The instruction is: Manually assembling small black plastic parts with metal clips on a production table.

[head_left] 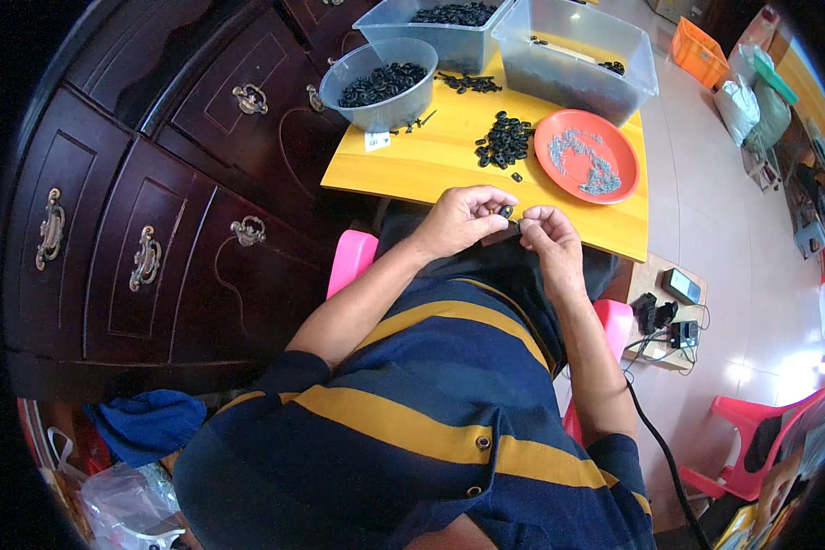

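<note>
Over my lap, at the near edge of the yellow table (412, 170), my two hands are close together. My left hand (456, 225) is closed in a pinch on a small black oval part (506, 212). Right beside it, my right hand (554, 246) has its fingertips pressed together; a small dark bit shows at them, too small to name. A loose pile of similar black oval parts (506, 142) lies on the table beyond my hands. To its right, an orange-red plate (626, 154) holds many small grey, thin pieces (601, 178).
A round clear tub (390, 114) of black parts stands at the table's left. Behind are two clear rectangular bins (472, 53) (573, 87). Dark wooden drawers (124, 238) line the left. At right, a low stand (655, 275) carries small devices and cables; a pink chair (733, 440) stands lower right.
</note>
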`<state>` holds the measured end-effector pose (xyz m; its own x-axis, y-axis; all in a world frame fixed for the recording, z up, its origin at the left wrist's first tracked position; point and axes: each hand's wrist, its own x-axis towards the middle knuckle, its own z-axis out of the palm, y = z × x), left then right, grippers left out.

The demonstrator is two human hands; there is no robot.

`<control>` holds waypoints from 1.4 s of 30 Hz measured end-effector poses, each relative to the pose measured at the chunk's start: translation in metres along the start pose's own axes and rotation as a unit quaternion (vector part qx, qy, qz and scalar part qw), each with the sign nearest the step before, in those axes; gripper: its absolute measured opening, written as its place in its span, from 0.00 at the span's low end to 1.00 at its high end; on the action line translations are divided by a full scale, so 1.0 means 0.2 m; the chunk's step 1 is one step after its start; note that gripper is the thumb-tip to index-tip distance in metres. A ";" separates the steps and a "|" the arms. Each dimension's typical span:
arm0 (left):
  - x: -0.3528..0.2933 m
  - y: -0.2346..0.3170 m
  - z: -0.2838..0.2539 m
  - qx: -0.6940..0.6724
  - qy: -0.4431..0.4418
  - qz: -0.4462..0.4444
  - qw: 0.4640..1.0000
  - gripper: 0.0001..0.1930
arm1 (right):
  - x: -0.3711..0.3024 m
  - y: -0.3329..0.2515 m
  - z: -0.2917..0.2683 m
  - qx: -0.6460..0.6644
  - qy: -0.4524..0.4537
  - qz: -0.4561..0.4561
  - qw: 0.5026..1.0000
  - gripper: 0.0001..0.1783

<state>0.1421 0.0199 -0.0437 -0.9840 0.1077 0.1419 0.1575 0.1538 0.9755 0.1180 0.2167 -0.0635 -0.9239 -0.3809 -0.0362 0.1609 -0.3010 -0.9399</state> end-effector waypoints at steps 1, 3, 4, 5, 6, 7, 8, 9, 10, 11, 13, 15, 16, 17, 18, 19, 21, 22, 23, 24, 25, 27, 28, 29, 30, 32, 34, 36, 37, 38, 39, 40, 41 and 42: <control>0.00 0.00 0.00 0.003 -0.004 0.010 1.000 0.15 | 0.00 0.00 0.00 0.000 0.000 0.000 1.000 0.08; 0.00 0.01 0.00 0.006 -0.008 0.019 1.000 0.15 | 0.01 0.01 -0.01 0.002 -0.005 0.000 1.000 0.08; 0.00 0.02 0.01 -0.005 -0.016 0.013 1.000 0.14 | 0.00 0.00 0.00 0.002 -0.005 0.000 1.000 0.08; 0.00 0.03 0.01 -0.016 -0.024 0.006 1.000 0.14 | 0.00 0.00 0.00 0.002 -0.001 0.000 1.000 0.07; 0.00 0.02 0.01 -0.016 -0.024 0.007 1.000 0.14 | 0.00 -0.01 0.01 0.002 0.002 0.000 1.000 0.06; 0.00 0.01 0.02 -0.027 -0.025 0.001 0.999 0.14 | 0.00 -0.01 0.01 0.001 0.002 -0.001 1.000 0.06; 0.01 0.01 0.02 -0.037 -0.026 -0.005 0.999 0.14 | 0.00 -0.01 0.01 -0.002 0.001 -0.002 1.000 0.06; 0.00 0.01 0.02 -0.037 -0.026 -0.004 0.999 0.14 | 0.00 0.00 0.00 -0.006 -0.001 -0.003 1.000 0.06; 0.01 0.01 0.02 -0.043 -0.024 -0.005 0.999 0.13 | 0.00 0.00 0.00 -0.007 -0.001 -0.004 1.000 0.06; 0.01 0.01 0.02 -0.048 -0.023 -0.007 0.999 0.13 | 0.01 0.01 -0.01 -0.004 -0.001 -0.007 1.000 0.07; 0.01 0.01 0.03 -0.042 -0.020 -0.006 0.999 0.13 | 0.01 0.01 -0.01 -0.001 -0.001 -0.010 1.000 0.07; 0.01 0.01 0.03 -0.035 -0.018 -0.005 0.999 0.13 | 0.01 0.01 -0.02 -0.001 0.006 -0.005 1.000 0.07; 0.00 0.01 0.03 -0.047 -0.021 -0.011 0.999 0.13 | 0.01 0.01 -0.02 -0.002 0.005 -0.005 1.000 0.07; 0.00 0.01 0.03 -0.059 -0.024 -0.017 0.998 0.14 | 0.01 0.01 -0.01 -0.005 0.004 -0.004 1.000 0.07; 0.00 0.00 0.03 -0.060 -0.023 -0.018 0.998 0.14 | 0.01 0.01 -0.01 -0.008 0.003 -0.004 1.000 0.07; 0.00 0.00 0.03 -0.060 -0.028 -0.019 0.998 0.14 | 0.00 0.01 -0.01 -0.008 0.003 -0.004 1.000 0.07; 0.00 -0.01 0.03 -0.061 -0.033 -0.020 0.997 0.14 | 0.00 0.00 0.00 -0.012 0.007 -0.004 1.000 0.07; 0.00 0.00 0.03 -0.052 -0.033 -0.023 0.998 0.14 | 0.00 0.00 0.00 -0.012 0.007 -0.004 1.000 0.07; 0.00 0.00 0.04 -0.043 -0.033 -0.026 0.998 0.13 | 0.00 0.00 0.00 -0.010 0.009 -0.007 1.000 0.07; 0.00 0.00 0.04 -0.044 -0.033 -0.027 0.998 0.13 | 0.00 0.00 0.00 -0.007 0.010 -0.010 1.000 0.07; 0.01 -0.01 0.05 -0.041 -0.031 -0.022 0.998 0.13 | 0.00 0.00 0.00 -0.007 0.010 -0.010 1.000 0.07; 0.01 -0.01 0.05 -0.039 -0.028 -0.018 0.999 0.13 | 0.00 -0.01 0.01 -0.006 0.016 0.003 1.000 0.06; 0.01 -0.02 0.05 -0.033 -0.031 -0.018 0.999 0.13 | 0.00 -0.01 0.01 -0.006 0.016 0.003 1.000 0.06; 0.01 -0.02 0.05 -0.026 -0.034 -0.018 0.999 0.13 | 0.00 0.00 0.01 0.000 0.021 0.006 1.000 0.06; 0.01 -0.01 0.05 -0.026 -0.034 -0.018 0.999 0.13 | 0.00 0.00 0.01 0.006 0.026 0.008 1.000 0.06; 0.01 -0.01 0.05 -0.030 -0.029 -0.018 0.999 0.12 | 0.00 0.02 0.01 0.016 0.031 0.013 0.999 0.06; 0.02 -0.02 0.05 -0.031 -0.033 -0.022 0.999 0.14 | 0.00 0.02 0.01 0.025 0.035 0.017 0.999 0.06; 0.02 -0.04 0.05 -0.032 -0.036 -0.026 0.999 0.16 | 0.00 0.02 0.02 0.045 0.045 0.022 0.998 0.06; 0.01 -0.03 0.05 -0.010 -0.037 0.000 0.999 0.20 | 0.00 0.02 0.03 0.045 0.045 0.022 0.998 0.06; 0.01 -0.01 0.05 0.012 -0.037 0.025 0.999 0.24 | 0.00 0.01 0.04 0.059 0.055 0.017 0.997 0.06; 0.01 0.00 0.06 0.012 -0.038 0.025 0.999 0.24 | 0.00 0.01 0.04 0.072 0.064 0.012 0.995 0.06; 0.00 0.02 0.06 0.040 -0.025 0.025 0.999 0.28 | 0.00 0.01 0.04 0.073 0.064 0.011 0.995 0.06; 0.00 0.05 0.07 0.068 -0.013 0.025 0.997 0.32 | 0.00 0.02 0.03 0.078 0.075 0.009 0.994 0.06; -0.01 0.08 0.08 0.068 -0.013 0.025 0.997 0.32 | 0.01 0.02 0.03 0.084 0.086 0.007 0.993 0.06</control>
<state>0.1481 0.0379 -0.0312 -0.9723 0.1440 0.1842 0.2185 0.2798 0.9349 0.1195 0.2091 -0.0652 -0.9642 -0.2365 -0.1198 0.2169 -0.4440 -0.8694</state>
